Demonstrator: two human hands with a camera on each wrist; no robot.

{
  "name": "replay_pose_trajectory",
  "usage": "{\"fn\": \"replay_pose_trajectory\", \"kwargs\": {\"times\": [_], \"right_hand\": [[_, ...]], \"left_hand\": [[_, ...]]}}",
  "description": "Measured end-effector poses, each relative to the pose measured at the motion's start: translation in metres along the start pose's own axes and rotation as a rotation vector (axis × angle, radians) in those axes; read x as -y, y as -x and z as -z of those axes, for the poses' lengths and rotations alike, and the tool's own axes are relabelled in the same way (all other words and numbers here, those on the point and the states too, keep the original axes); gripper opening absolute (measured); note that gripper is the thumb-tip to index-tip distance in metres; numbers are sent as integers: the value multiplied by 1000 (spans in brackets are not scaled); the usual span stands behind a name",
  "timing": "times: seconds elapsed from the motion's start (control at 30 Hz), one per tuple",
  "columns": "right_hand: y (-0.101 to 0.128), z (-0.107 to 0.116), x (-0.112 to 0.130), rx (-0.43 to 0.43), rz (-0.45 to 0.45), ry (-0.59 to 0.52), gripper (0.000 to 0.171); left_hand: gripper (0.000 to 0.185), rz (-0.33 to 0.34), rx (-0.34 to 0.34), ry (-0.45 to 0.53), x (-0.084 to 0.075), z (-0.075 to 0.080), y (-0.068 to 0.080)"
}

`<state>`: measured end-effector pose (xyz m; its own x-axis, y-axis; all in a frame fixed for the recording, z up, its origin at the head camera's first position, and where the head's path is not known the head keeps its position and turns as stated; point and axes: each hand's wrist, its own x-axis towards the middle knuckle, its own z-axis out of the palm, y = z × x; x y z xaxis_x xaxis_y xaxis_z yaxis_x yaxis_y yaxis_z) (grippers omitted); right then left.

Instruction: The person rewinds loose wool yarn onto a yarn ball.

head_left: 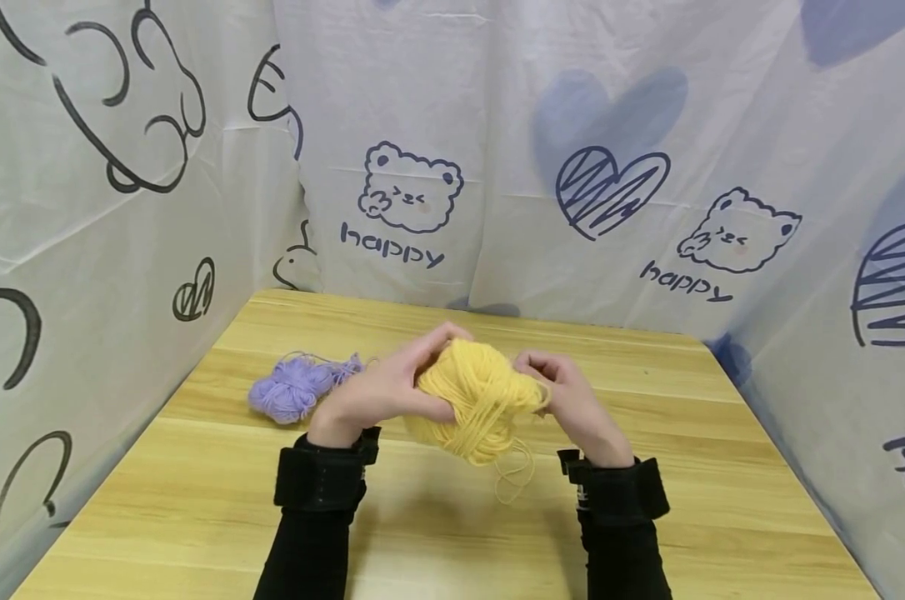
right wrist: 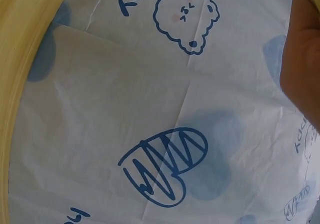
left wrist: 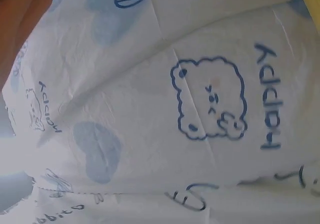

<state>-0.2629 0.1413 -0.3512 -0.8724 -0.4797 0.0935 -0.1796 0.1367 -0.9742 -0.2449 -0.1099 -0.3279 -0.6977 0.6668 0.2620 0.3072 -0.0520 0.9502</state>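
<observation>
A loose ball of yellow yarn [head_left: 477, 402] is held above the wooden table [head_left: 197, 500] in the head view. My left hand [head_left: 392, 385] grips its left side, fingers curled over the top. My right hand [head_left: 565, 392] pinches strands at its right side. A few loose yellow strands [head_left: 516, 479] hang down under the ball toward the table. The wrist views show only the printed sheet, with an edge of my left hand [left wrist: 20, 19] and of my right hand [right wrist: 302, 59] at the frame borders.
A small bundle of purple yarn [head_left: 298, 387] lies on the table to the left of my left hand. White sheets printed with bears and hearts [head_left: 610, 192] wall the table on the left, back and right.
</observation>
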Motion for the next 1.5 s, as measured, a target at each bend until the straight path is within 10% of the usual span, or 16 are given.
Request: {"fn": "replay_pose_trajectory", "kwargs": {"times": [0.33, 0.5, 0.73, 1.0, 1.5], "right_hand": [[9, -3, 11, -48, 173, -86, 20], [16, -8, 18, 5, 201, 11, 21], [16, -13, 21, 120, 189, 110, 18], [8, -9, 11, 218, 131, 160, 20], [13, 8, -1, 162, 98, 53, 18]], "left_hand": [[57, 118, -205, -327, 9, -4, -8], [59, 196, -437, -293, 6, -4, -10], [60, 110, -583, -75, 0, -4, -9], [56, -32, -528, 130, -5, -3, -4], [67, -101, -125, 58, -8, -8, 6]]}}
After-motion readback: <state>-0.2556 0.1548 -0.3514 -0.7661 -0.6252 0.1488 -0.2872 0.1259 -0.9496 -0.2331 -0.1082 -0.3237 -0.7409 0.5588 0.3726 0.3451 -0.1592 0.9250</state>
